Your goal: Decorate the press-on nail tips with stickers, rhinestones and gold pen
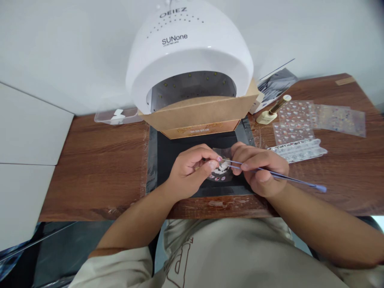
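Observation:
Between the thumb and forefinger of my left hand is a small pink piece, which looks like a press-on nail. My right hand is closed around slim blue-purple tweezers. Their tips point left, one right at the pink piece; whether they touch it I cannot tell. Just below the tips lies a clear round holder with a white middle and several small pink pieces along its near edge. Under both hands is a black mat, taped down at its edges.
A white nail lamp rests on a cardboard box behind my hands. To the right are a polish bottle, sticker sheets and a clear compartment case. A clear plastic tray sits at the left back.

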